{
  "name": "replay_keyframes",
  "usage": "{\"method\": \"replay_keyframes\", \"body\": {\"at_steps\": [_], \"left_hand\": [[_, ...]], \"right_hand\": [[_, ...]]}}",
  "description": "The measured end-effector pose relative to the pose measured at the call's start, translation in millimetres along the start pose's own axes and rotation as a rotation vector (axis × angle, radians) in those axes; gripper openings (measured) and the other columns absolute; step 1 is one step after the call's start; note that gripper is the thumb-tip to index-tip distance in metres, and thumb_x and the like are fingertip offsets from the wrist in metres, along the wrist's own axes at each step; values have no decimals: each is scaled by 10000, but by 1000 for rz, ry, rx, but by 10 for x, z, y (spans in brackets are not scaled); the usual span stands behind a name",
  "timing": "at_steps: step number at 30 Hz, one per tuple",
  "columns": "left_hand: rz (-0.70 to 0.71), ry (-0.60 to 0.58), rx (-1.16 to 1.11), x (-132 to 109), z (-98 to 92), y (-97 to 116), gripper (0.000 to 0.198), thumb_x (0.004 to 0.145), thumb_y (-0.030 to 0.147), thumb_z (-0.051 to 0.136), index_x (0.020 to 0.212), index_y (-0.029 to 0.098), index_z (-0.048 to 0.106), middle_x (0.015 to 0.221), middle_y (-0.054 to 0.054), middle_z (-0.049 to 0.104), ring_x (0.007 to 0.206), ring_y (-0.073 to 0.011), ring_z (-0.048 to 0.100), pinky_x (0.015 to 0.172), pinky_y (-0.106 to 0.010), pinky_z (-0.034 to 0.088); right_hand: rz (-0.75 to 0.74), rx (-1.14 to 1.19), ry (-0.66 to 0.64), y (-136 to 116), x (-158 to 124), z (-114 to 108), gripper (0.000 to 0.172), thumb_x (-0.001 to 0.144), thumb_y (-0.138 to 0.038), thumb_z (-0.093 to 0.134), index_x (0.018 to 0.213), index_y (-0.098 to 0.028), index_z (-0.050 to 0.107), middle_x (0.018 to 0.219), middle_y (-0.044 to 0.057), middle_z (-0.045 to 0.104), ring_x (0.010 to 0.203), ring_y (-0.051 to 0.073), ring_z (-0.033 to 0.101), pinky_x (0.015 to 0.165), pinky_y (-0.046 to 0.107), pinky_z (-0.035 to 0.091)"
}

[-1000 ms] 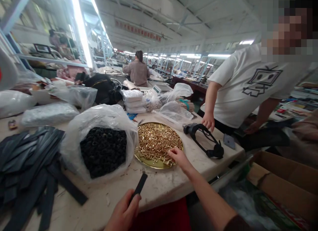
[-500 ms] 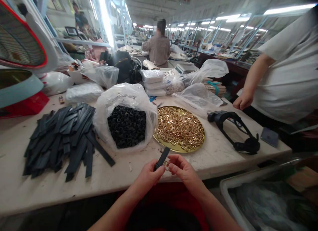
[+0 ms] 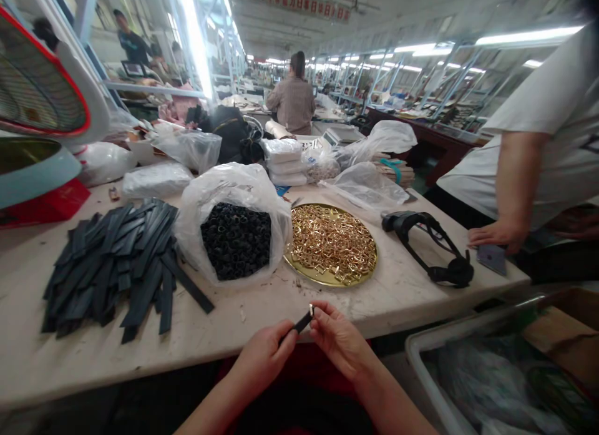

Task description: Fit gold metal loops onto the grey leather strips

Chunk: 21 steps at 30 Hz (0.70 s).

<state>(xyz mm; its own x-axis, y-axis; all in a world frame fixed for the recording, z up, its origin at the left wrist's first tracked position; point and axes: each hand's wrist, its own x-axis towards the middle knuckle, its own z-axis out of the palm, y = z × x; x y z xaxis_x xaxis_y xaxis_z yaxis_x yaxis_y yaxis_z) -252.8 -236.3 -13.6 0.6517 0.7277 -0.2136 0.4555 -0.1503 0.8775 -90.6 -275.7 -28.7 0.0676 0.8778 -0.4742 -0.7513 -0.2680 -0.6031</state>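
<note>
at the near table edge: both hands meet just off the rim, above the lap.
left hand [image 3: 262, 357]: fingers [image 3: 285, 336] pinched tight on the lower end of a black strap [image 3: 302, 323], which points up and to the right.
right hand [image 3: 339, 338]: fingertips [image 3: 322, 314] closed on a small gold buckle [image 3: 311, 309] at the strap's upper tip (whether it is already slid on, i cannot tell).
doing it well: probably grip close to the tip, keep the strap end flat, and feed it square through the buckle so it doesn't fold or catch.
just beyond: a round gold tray [image 3: 294, 270] heaped with like buckles, on the table [image 3: 140, 354].
left of the tray: an open plastic bag of black loops [image 3: 236, 238], then a loose pile of dark straps [image 3: 116, 260].
far right: another person's hand [image 3: 496, 235] flat on the table corner, near a black headset-like frame [image 3: 430, 248].
</note>
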Motion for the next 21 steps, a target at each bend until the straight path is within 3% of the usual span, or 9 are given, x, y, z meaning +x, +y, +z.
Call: {"method": "replay_keyframes", "body": {"at_steps": [2,5,8,11,15,21], "left_hand": [[31,-32,28,7,-13,35,291,874,351,334,762,176,538,728,-2,568,690,-151,501,647,-252,333],[19,-24,-67,37,17,55,215,852,330,389,812,171,529,783,-5,574,733,-149,503,669,-244,354],[-52,13,-217,57,72,38,229,836,372,412,781,161,480,673,21,503,622,-114,451,578,-218,350],[-120,-56,-335,65,93,36,319,844,455,361,748,163,449,561,52,421,471,-81,353,448,-202,279],[-200,-107,-448,93,96,41,356,791,512,405,760,159,437,580,41,471,388,-54,318,369,-195,202],[-167,-117,-546,110,144,-53,355,773,505,465,751,152,428,638,22,524,387,-36,343,383,-181,221]], "right_hand": [[-14,-101,-29,101,-24,15,297,607,-284,791,817,-168,617,688,-37,596,552,47,527,530,150,443],[-176,-318,-33,220,-58,32,289,655,-349,750,807,-147,610,693,-24,596,571,62,496,523,166,399],[-300,-459,28,265,-81,32,307,687,-410,707,783,-141,594,656,-30,567,571,71,461,547,189,381],[-256,-501,15,253,-86,20,342,725,-472,645,758,-142,563,612,-30,534,560,85,450,554,211,376],[-146,-433,-36,224,-79,7,349,755,-504,586,790,-165,513,608,-31,527,530,98,461,534,230,370],[-366,-760,54,204,-91,-39,374,773,-521,549,720,-151,536,612,-5,531,581,120,471,574,254,365]]}}
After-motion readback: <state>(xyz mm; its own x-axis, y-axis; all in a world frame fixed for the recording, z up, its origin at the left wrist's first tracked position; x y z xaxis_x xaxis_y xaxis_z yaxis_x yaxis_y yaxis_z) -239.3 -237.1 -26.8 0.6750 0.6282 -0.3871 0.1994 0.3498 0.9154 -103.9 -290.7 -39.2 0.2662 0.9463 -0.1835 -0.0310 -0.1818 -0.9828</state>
